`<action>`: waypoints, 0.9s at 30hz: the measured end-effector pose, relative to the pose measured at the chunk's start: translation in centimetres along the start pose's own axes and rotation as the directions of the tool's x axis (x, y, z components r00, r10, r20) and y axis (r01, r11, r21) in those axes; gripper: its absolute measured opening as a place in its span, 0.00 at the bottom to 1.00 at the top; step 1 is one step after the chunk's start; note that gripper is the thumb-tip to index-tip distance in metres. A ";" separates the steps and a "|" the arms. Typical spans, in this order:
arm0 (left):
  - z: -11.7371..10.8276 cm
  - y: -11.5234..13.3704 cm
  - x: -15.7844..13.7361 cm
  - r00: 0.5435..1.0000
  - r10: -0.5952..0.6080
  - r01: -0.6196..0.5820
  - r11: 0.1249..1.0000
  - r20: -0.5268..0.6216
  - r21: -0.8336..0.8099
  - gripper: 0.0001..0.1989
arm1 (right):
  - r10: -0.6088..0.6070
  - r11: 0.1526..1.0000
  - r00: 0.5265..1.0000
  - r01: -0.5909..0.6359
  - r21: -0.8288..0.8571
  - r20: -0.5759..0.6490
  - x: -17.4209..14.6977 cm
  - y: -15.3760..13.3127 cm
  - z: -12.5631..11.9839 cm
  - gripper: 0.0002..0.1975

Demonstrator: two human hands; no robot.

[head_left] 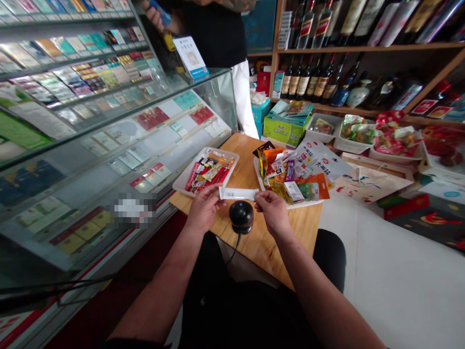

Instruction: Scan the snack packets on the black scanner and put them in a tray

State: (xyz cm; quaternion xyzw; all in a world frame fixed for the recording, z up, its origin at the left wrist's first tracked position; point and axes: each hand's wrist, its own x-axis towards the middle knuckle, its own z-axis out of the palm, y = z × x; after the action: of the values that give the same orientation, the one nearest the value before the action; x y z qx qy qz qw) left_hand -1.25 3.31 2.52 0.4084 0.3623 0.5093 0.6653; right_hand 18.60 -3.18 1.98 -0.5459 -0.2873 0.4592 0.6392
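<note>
Stretched level between my two hands is a long, narrow white snack packet (238,194) with a small barcode near its left end. My left hand (204,206) pinches that left end, and my right hand (273,209) pinches the right end. Just below the packet, a round black barcode scanner (241,216) stands on the wooden table (245,148), its cable running down toward me. Beyond my left hand sits a white tray (177,184) of red and yellow snack packets. A second white tray (305,204), heaped with colourful snack bags, is just beyond my right hand.
A glass display counter (145,126) with flat boxes runs along the left. Behind it stands a person (218,34) in a black top, holding a blue object. Bottle shelves (363,48) fill the back right. White bins of packaged food (358,131) and a green box (286,128) stand below.
</note>
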 end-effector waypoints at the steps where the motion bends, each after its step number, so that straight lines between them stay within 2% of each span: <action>1: 0.0 -0.1 0.0 1.000 -0.015 0.015 1.000 -0.007 -0.013 0.20 | -0.004 1.000 1.000 0.004 0.002 -0.013 0.1 0.1 -0.1 0.15; 6: 0.0 -0.7 0.3 0.999 -0.038 0.038 0.999 -0.010 -0.036 0.18 | -0.032 0.999 0.999 0.031 -0.025 -0.042 0.7 0.9 -0.5 0.16; 13: 0.0 -1.9 1.8 0.999 -0.003 0.008 0.990 -0.037 0.138 0.19 | -0.064 0.995 0.996 0.059 -0.085 -0.060 2.3 1.7 -1.4 0.20; 15: 0.0 -2.4 2.5 0.999 0.026 -0.018 0.975 -0.032 0.223 0.17 | -0.084 0.984 0.995 0.076 -0.160 -0.047 2.8 1.8 -1.9 0.21; 20: 0.5 -3.3 4.4 0.998 0.053 -0.061 0.924 0.029 0.379 0.17 | -0.138 0.887 0.990 0.119 -0.447 -0.010 3.5 2.2 -3.0 0.11; 27: 1.0 -4.8 5.8 0.990 0.064 -0.118 0.867 0.127 0.484 0.12 | -0.145 0.791 0.984 0.055 -0.609 -0.100 4.1 3.4 -4.2 0.11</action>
State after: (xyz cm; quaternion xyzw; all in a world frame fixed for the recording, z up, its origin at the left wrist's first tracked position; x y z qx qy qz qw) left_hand 2.78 8.07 -1.82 0.6069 0.4240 0.4089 0.5336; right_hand 23.02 -1.32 -2.85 -0.7362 -0.4010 0.2692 0.4740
